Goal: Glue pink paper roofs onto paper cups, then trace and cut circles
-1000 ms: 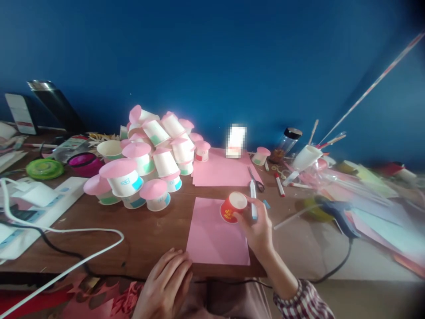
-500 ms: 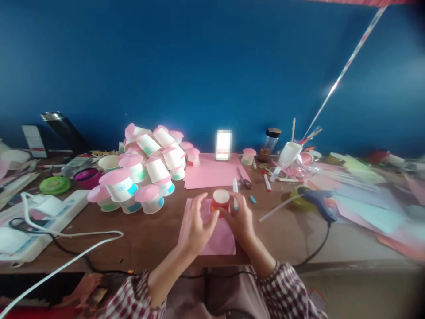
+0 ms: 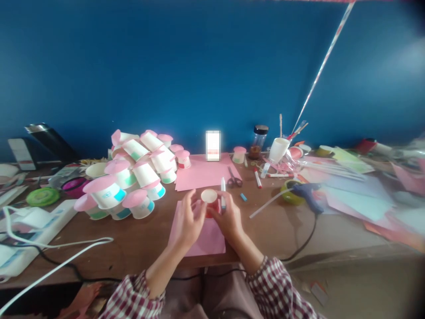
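Note:
A small red paper cup (image 3: 210, 197) stands mouth up, its pale inside facing me, over a pink paper sheet (image 3: 202, 243). My left hand (image 3: 189, 221) holds its left side, thumb in front and fingers curved behind. On the opposite side my right hand (image 3: 229, 217) grips the cup with thumb and fingers. Whether the cup rests on the sheet I cannot tell. A white marker with a blue end (image 3: 223, 190) lies by my right fingers. Behind them are scissors (image 3: 235, 180) and a small blue cap (image 3: 243, 197).
At left is a pile of white paper cups with pink paper discs (image 3: 137, 204). A power strip (image 3: 40, 241) with cables lies nearer. On the right, a glue gun (image 3: 308, 195) rests near a yellow-green roll (image 3: 292, 197), its cord hanging over the edge. Paper sheets (image 3: 361, 201) spread beyond.
The whole view has shifted, so the table's things sit further left in the picture. Both hands stay around the red cup, with the left thumb now higher on its front.

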{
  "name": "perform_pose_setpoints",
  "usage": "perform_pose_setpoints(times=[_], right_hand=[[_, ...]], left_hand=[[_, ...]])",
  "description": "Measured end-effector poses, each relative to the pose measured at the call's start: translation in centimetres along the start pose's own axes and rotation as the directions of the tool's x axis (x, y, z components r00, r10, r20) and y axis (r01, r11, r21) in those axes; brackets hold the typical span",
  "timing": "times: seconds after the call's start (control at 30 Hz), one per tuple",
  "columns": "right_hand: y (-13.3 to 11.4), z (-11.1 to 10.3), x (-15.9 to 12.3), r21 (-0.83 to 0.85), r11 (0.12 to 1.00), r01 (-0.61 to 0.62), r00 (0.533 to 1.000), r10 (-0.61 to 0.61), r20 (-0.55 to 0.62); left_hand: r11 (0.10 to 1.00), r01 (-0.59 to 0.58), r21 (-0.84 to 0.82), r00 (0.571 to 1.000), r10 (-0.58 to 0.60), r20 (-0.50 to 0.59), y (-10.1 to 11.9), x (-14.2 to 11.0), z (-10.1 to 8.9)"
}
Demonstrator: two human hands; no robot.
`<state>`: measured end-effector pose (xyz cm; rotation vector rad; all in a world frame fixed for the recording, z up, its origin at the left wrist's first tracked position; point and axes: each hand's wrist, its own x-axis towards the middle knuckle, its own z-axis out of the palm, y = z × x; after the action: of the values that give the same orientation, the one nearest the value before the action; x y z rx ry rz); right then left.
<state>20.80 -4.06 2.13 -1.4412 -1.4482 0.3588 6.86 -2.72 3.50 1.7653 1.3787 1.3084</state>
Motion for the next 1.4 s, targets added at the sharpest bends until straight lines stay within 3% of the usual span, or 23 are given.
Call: perform_pose_setpoints(times=[0.1,0.17,0.3,0.47,0.6,1.4], right_hand=[[-0.1,-0.1,0.0,-0.004,1.000,-0.005,1.000,0.005,0.010],[-0.1,-0.1,0.0,-0.005,1.000,-0.003,1.000,0.003,0.007],[0.1,-0.1,0.0,0.001,1.000,0.014,1.000,-0.014,0.016],[0.4,0.0,-0.2,0.028,0.999,0.042,0.999,-0.042,0.011],[0.5,0.1,-0.2,0.004,0.997,0.073,0.997,-0.073,-0.012],[0.9,0.1,-0.6,-0.056,0.989,0.136,0.990,-0.137,-0.025]], left_hand=[[0.999,-0.040,0.027,0.991,0.043,-0.128,-1.0,-0.1,-2.3],[0.991,-0.038,0.130,0.992,0.053,-0.114,-1.6,-0.3,-3.9],[0.924,-0.170,0.343,0.985,0.172,0.024,-2.2,-2.3,-6.0],[0.762,-0.453,0.463,0.887,0.332,0.322,-2.8,-6.1,-6.5],[0.661,-0.542,0.519,0.838,0.379,0.392,-3.5,-7.3,-6.6],[0.602,-0.578,0.551,0.815,0.402,0.417,-4.1,-7.2,-6.8]])
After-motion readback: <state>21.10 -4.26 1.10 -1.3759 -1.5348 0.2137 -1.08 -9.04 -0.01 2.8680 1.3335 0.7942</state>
